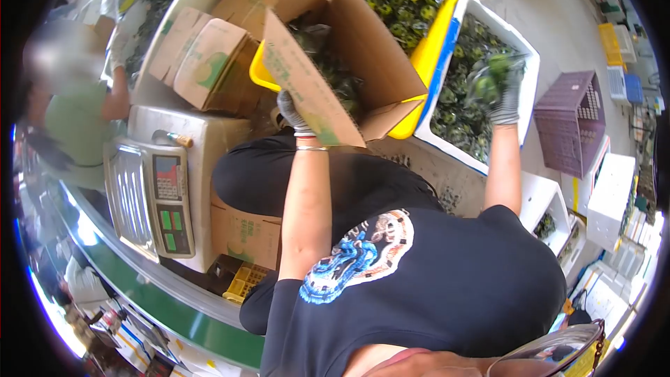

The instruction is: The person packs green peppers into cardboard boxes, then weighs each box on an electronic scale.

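Note:
My left hand (292,113), in a grey glove, grips the near flap of an open cardboard box (377,56). Dark green produce in clear plastic lies inside the box, which rests tilted against a yellow crate (450,10) full of small green packs. Over a white foam box (527,63) lined with blue tape, my gloved right hand (507,101) holds a clear bag of green produce (490,78). The bag is slightly blurred, and the fingers are partly hidden behind it. Many similar dark green packs (453,115) fill the foam box below.
A weighing scale (167,199) stands left of my knees, beside folded cardboard boxes (209,63). Another person (77,122) reaches into a white box at the upper left. A purple crate (569,122) stands at the right. A green conveyor (174,307) curves along the lower left.

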The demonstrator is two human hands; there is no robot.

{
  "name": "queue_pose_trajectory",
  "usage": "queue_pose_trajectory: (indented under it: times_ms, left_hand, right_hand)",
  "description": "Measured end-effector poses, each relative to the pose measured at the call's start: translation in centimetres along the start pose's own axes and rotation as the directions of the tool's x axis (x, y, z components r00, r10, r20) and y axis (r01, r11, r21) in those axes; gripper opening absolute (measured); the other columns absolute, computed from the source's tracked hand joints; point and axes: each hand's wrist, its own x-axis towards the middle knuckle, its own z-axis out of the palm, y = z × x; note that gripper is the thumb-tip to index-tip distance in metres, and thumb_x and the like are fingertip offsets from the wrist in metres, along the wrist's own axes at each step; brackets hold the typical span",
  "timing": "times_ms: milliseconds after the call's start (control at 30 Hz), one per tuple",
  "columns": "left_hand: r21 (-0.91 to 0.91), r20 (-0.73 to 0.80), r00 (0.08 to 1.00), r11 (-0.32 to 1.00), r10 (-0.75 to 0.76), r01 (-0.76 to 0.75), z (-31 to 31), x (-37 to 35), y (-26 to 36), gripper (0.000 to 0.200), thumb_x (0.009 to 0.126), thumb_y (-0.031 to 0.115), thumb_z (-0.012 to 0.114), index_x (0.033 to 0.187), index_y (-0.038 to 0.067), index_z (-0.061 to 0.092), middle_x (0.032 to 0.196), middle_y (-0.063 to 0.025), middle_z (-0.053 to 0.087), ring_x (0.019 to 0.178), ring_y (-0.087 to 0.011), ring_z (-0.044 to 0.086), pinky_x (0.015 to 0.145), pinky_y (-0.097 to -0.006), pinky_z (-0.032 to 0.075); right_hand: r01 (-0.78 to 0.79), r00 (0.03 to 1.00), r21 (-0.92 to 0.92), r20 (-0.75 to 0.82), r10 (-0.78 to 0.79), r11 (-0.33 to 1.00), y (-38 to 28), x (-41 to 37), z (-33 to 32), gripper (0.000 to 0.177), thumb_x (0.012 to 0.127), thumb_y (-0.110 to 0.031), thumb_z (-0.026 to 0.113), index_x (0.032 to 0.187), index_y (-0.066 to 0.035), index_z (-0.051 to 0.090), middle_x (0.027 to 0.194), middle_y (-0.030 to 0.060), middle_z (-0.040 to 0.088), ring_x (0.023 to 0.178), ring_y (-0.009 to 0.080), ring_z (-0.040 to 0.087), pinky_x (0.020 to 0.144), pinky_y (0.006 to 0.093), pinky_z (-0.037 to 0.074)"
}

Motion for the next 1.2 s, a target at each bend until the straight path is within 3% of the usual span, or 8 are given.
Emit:
queue_pose_trajectory:
  times_ms: [167,267,467,633,700,733,867,1200]
  left_hand:
    - [-0.125,0.11,0.992,0.989,-0.064,0.078,0.9,-0.1,-0.3,0.062,0.078,0.036,0.067,0.127,0.003,0.048,0.115,-0.0158,0.062,0.1,-0.0311,0.063,0.087,-0.0474,0.053]
    - [-0.256,0.239,0.971,0.962,-0.029,0.092,3.6,-0.7,0.7,0.059,0.08,0.036,0.063,0.127,0.004,0.049,0.114,-0.0157,0.062,0.102,-0.0304,0.062,0.088,-0.0475,0.053]
    - [-0.069,-0.059,0.947,0.945,0.317,-0.321,2.2,-0.9,4.2,0.055,0.085,0.042,0.053,0.128,0.007,0.05,0.112,-0.0129,0.064,0.097,-0.0249,0.064,0.087,-0.0434,0.053]
    - [-0.209,-0.08,0.933,0.909,0.351,-0.359,4.7,-1.5,5.9,0.055,0.085,0.041,0.053,0.126,0.004,0.051,0.115,-0.0143,0.062,0.1,-0.0292,0.062,0.089,-0.0453,0.051]
    - [-0.238,-0.061,0.925,0.894,0.375,-0.378,5.2,-1.7,6.7,0.055,0.085,0.039,0.055,0.127,0.003,0.051,0.119,-0.0151,0.059,0.104,-0.0313,0.06,0.092,-0.0462,0.05]
    - [-0.245,-0.034,0.919,0.888,0.393,-0.389,4.6,-1.8,7.3,0.056,0.084,0.038,0.057,0.127,0.003,0.05,0.122,-0.0154,0.058,0.107,-0.0323,0.058,0.094,-0.0467,0.048]
    - [-0.065,-0.008,0.87,0.868,0.493,-0.493,6.2,-3.9,10.4,0.073,0.082,0.057,0.054,0.137,0.012,0.043,0.138,-0.0089,0.045,0.125,-0.0293,0.043,0.108,-0.0493,0.03]
    - [-0.136,0.239,0.721,0.758,0.65,-0.638,8.3,-14.1,19.9,0.054,0.088,0.033,0.056,0.13,0.001,0.044,0.124,-0.0145,0.051,0.117,-0.0291,0.048,0.103,-0.0422,0.038]
  right_hand:
    - [0.063,0.91,-0.321,0.406,0.077,0.945,-3.1,-2.5,20.1,0.052,0.085,-0.031,0.062,0.121,0.004,0.049,0.1,0.0194,0.062,0.082,0.0273,0.065,0.07,0.036,0.056]
    - [0.441,0.839,-0.77,0.536,0.093,0.462,-0.1,-2.7,25.9,0.043,0.088,-0.028,0.062,0.122,-0.004,0.051,0.109,0.0119,0.061,0.091,0.0168,0.06,0.063,0.0265,0.053]
    - [0.274,0.949,-0.9,0.31,0.055,0.34,-0.3,-2.1,23.6,0.038,0.086,-0.03,0.063,0.112,-0.003,0.057,0.098,0.0126,0.066,0.082,0.0246,0.065,0.07,0.0333,0.053]
    - [0.254,0.91,-0.583,-0.127,0.395,-0.772,6.1,6.2,-0.6,0.034,0.082,-0.028,0.048,0.104,-0.009,0.066,0.108,0.0187,0.064,0.096,0.0359,0.062,0.082,0.0388,0.051]
    - [0.314,0.724,-0.661,-0.298,0.622,-0.682,9.8,4.5,-5.2,0.034,0.078,-0.025,0.051,0.103,-0.007,0.067,0.11,0.016,0.065,0.097,0.0276,0.062,0.086,0.0346,0.049]
    - [0.703,0.678,-0.558,0.339,0.653,-0.44,15.2,7.3,-16.6,0.039,0.078,-0.033,0.06,0.104,-0.005,0.067,0.107,0.0143,0.066,0.089,0.0231,0.061,0.083,0.0357,0.049]
    - [0.171,0.887,-0.786,-0.141,0.441,-0.594,18.7,6.1,-11.9,0.041,0.079,-0.035,0.06,0.105,-0.004,0.066,0.107,0.0143,0.066,0.089,0.023,0.061,0.083,0.0358,0.049]
    - [-0.041,0.871,-0.796,-0.325,0.37,-0.604,17.9,7.1,-9.3,0.045,0.079,-0.038,0.061,0.106,-0.003,0.066,0.108,0.0142,0.066,0.09,0.0228,0.06,0.084,0.0358,0.048]
